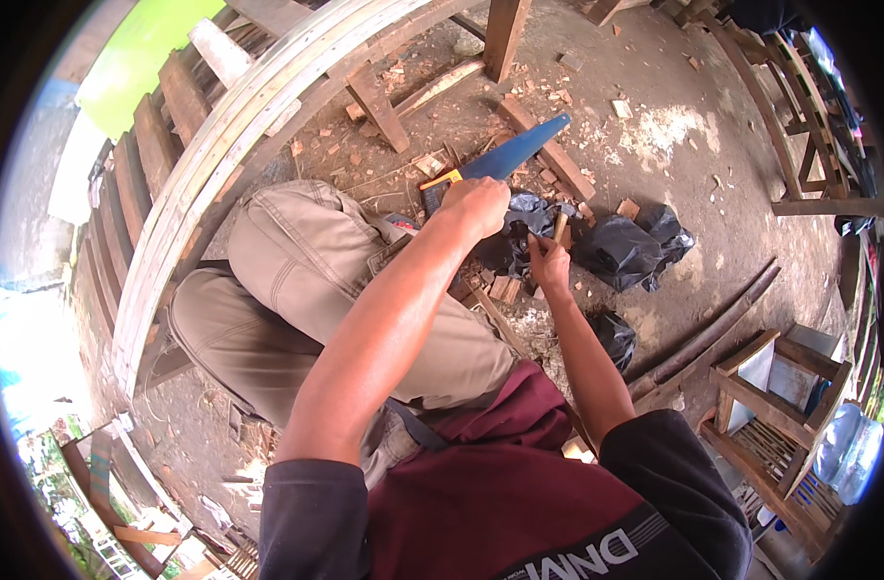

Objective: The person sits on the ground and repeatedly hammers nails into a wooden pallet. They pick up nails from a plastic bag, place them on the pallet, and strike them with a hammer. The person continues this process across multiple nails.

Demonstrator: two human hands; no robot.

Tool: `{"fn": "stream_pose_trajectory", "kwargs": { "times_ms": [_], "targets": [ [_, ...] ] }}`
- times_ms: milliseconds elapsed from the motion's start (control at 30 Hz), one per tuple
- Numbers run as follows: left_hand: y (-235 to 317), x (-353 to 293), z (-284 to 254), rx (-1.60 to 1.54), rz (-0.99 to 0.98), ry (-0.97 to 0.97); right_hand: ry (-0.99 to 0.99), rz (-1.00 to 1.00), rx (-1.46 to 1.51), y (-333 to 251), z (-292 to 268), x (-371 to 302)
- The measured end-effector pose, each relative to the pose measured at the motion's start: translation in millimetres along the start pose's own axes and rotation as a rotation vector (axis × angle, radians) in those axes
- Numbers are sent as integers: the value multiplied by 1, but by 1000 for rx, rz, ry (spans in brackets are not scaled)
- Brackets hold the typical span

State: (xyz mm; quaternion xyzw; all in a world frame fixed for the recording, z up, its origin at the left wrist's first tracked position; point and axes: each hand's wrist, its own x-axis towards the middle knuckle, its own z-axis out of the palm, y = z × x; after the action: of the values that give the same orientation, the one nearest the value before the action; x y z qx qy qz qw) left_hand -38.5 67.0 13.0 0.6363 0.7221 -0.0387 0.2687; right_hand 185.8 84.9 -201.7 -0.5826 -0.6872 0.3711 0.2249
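My left hand (476,205) is closed at the edge of a crumpled black plastic bag (508,246), gripping it; the fingertips are mostly hidden. Just beyond that hand lies a handsaw (515,155) with a blue blade and a yellow-and-black handle end, partly covered by the hand. In my right hand (550,263) is a short wooden handle with a dark head, which looks like a hammer (561,226). It stands upright against the right side of the bag. A second black plastic bag (624,249) sits to the right of that hand.
Wood chips and offcuts (505,288) litter the dirt floor. A timber piece (548,150) lies past the saw. Another black bag (613,338) is beside my right forearm. A long wooden bench (205,155) curves along the left; a wooden stool-like frame (780,387) stands at right.
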Motion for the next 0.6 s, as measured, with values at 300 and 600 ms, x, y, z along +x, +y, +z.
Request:
{"fn": "stream_pose_trajectory", "kwargs": {
  "times_ms": [300, 600],
  "targets": [
    [-15, -17, -21, -440, 148, 255, -125, 309, -449, 77, 16, -14],
    [-9, -19, -31, -452, 111, 259, 174, 387, -206, 57, 19, -22]
  ]
}}
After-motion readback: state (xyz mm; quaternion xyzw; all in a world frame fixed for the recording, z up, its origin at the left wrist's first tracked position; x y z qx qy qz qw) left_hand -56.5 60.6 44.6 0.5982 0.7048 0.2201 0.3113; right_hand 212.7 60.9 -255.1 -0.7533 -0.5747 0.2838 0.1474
